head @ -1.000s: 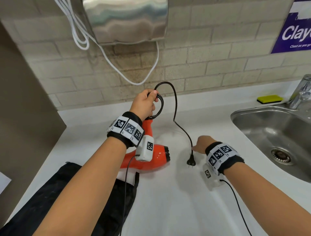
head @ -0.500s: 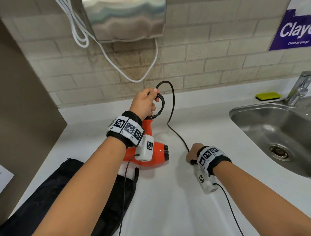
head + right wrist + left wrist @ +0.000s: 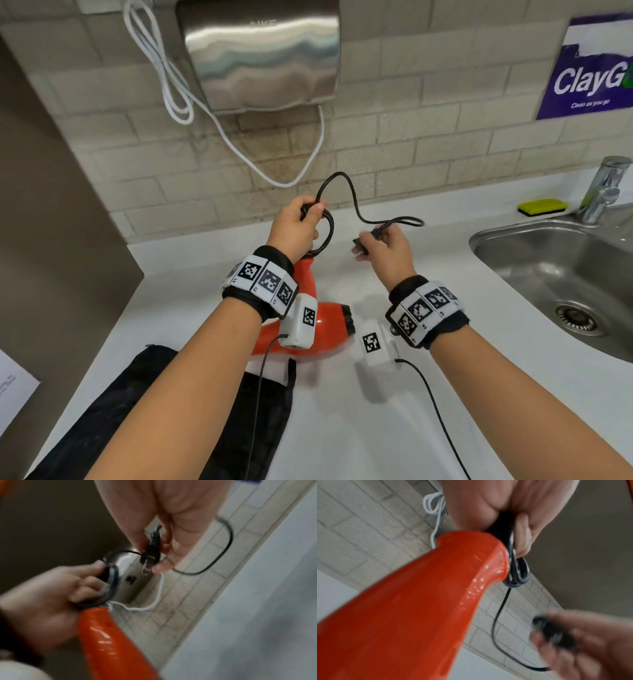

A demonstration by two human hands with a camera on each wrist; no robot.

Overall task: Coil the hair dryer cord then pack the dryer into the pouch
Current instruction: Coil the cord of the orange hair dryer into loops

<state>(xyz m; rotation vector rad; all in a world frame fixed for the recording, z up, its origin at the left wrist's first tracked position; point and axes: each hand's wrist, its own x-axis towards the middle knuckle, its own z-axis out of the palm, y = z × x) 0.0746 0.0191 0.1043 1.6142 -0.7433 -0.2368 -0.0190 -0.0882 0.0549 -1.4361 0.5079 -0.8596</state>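
The orange hair dryer [image 3: 325, 329] lies on the white counter, its handle [image 3: 436, 588] pointing up toward the wall. My left hand [image 3: 298, 228] grips several loops of the black cord [image 3: 327, 233] at the handle's end; the coil [image 3: 517, 573] shows under my fingers. The remaining cord [image 3: 352, 195] arcs up and over to my right hand [image 3: 383, 250], which pinches the black plug [image 3: 150, 557] just right of the left hand, above the counter. The black pouch [image 3: 239, 411] lies flat at the near left, partly under my left forearm.
A steel sink [image 3: 561, 274] with a tap [image 3: 603, 188] is set into the counter at right, a yellow-green sponge [image 3: 543, 206] behind it. A steel hand dryer [image 3: 260, 54] with a white cable [image 3: 178, 85] hangs on the tiled wall. A brown panel [image 3: 51, 222] bounds the left.
My right hand picked the plug up off the counter and carried it up and back, close to my left hand. The left hand kept its grip on the coil.
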